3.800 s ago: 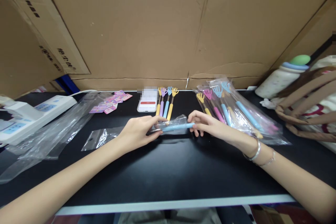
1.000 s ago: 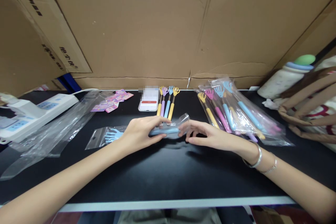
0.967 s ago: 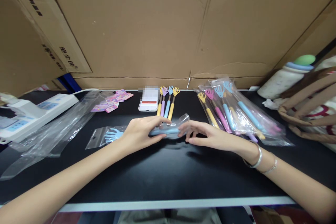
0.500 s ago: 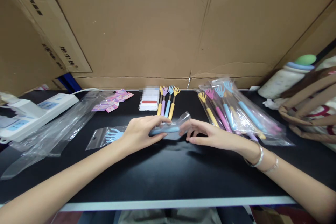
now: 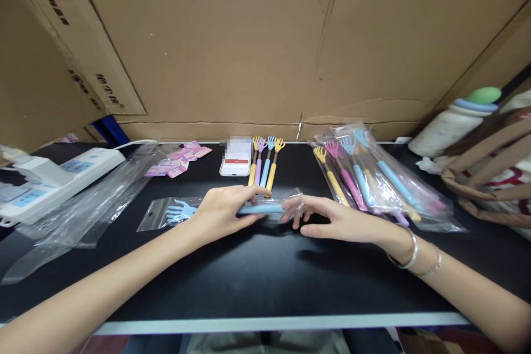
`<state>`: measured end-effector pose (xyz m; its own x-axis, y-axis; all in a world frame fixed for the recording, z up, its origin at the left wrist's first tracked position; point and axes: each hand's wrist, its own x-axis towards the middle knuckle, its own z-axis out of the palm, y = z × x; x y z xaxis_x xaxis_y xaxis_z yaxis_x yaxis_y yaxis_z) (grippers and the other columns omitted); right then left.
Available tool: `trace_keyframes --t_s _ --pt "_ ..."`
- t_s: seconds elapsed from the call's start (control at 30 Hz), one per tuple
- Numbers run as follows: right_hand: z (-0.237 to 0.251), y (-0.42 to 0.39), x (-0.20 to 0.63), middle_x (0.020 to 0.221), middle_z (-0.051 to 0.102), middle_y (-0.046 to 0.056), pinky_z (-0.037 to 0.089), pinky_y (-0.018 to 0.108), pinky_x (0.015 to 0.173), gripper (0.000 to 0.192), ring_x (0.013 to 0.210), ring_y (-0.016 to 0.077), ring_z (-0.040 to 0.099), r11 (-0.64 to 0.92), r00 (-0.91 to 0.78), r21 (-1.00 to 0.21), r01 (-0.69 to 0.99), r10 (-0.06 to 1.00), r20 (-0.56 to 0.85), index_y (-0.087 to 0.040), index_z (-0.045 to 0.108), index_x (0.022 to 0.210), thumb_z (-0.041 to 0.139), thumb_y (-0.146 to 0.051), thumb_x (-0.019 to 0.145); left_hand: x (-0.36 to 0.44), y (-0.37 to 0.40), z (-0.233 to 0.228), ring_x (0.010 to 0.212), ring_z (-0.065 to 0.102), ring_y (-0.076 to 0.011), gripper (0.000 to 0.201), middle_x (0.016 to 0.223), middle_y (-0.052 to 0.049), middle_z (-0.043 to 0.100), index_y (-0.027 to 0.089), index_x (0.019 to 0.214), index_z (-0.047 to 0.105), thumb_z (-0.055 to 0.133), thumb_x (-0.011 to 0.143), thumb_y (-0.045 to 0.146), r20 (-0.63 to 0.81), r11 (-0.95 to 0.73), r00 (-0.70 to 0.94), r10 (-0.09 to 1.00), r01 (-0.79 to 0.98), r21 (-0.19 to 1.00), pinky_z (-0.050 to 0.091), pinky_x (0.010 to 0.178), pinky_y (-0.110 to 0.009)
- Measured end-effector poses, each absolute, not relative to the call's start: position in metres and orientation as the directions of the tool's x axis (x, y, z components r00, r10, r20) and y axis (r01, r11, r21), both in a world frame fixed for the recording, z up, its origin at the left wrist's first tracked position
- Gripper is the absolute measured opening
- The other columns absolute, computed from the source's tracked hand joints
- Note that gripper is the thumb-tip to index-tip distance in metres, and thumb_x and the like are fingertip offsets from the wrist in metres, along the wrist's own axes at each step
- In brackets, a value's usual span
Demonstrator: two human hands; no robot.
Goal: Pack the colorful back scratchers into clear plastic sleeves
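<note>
Two bare hands meet over a blue scratcher (image 5: 257,209) lying crosswise in a clear sleeve (image 5: 166,213) near the middle of a black desk (image 5: 265,282). The left hand (image 5: 222,213) lies curled over the scratcher's middle, fingers and thumb closed around the handle through the plastic. The scratcher's blue claw end shows inside the sleeve to the left of that hand, while the handle runs right toward the other hand. The right hand (image 5: 332,220) rests flat with fingers spread, its fingertips (image 5: 290,211) pressing down on the sleeve's open end just beside the handle's tip; two bracelets (image 5: 410,257) circle that wrist.

Just beyond the hands, four loose scratchers (image 5: 264,163) in yellow, purple and blue lie side by side, claws pointing toward the cardboard wall (image 5: 232,44) at the back of the desk. A phone (image 5: 235,161) lies touching their left side. To the right, a heap of bagged scratchers (image 5: 373,177) fans out, well apart from the right hand. On the left are small pink cards (image 5: 176,160), loose clear bags (image 5: 83,210) and a white power strip (image 5: 53,180). At the far right stand a bottle (image 5: 452,121) with a green cap and a tote bag (image 5: 493,171) with brown straps.
</note>
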<state>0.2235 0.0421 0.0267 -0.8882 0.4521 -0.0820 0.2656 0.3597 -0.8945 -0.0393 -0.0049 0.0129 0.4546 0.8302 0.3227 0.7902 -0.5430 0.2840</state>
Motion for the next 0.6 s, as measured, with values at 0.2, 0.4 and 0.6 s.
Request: trace_keyframes --t_s 0.2,0.4,0.6 --pt "0.025 0.0415 0.2223 0.115 0.062 0.009 0.047 0.036 0.085 0.042 0.095 0.0177 0.059 0.369 -0.873 -0.885 0.283 0.482 -0.078 -0.019 0.048 0.128 0.054 -0.036 0.09 -0.0395 -0.0042 0.0116 0.074 0.065 -0.0122 0.033 0.087 0.006 0.069 0.031 0.116 0.054 0.057 0.083 0.033 0.315 -0.54 0.455 0.833 0.791 0.287 0.04 0.062 -0.019" --pt "0.0245 0.0415 0.2199 0.107 0.065 0.007 0.047 0.032 0.082 0.032 0.092 0.0165 0.06 0.331 -0.853 -0.909 0.254 0.519 -0.049 -0.018 0.054 0.115 0.054 -0.038 0.09 -0.0381 -0.0068 0.0122 0.073 0.064 -0.0113 0.032 0.087 0.007 0.068 0.032 0.113 0.055 0.059 0.081 0.028 0.313 -0.522 0.435 0.845 0.799 0.298 0.039 0.062 -0.018" --pt "0.0281 0.0354 0.2156 0.097 0.066 0.006 0.047 0.032 0.079 0.03 0.083 0.0158 0.06 0.33 -0.827 -0.906 0.264 0.56 -0.037 -0.017 0.057 0.103 0.051 -0.044 0.091 -0.036 -0.0089 0.0121 0.073 0.063 -0.0122 0.03 0.087 0.005 0.068 0.031 0.112 0.056 0.057 0.082 0.031 0.294 -0.505 0.422 0.857 0.801 0.321 0.04 0.062 -0.019"
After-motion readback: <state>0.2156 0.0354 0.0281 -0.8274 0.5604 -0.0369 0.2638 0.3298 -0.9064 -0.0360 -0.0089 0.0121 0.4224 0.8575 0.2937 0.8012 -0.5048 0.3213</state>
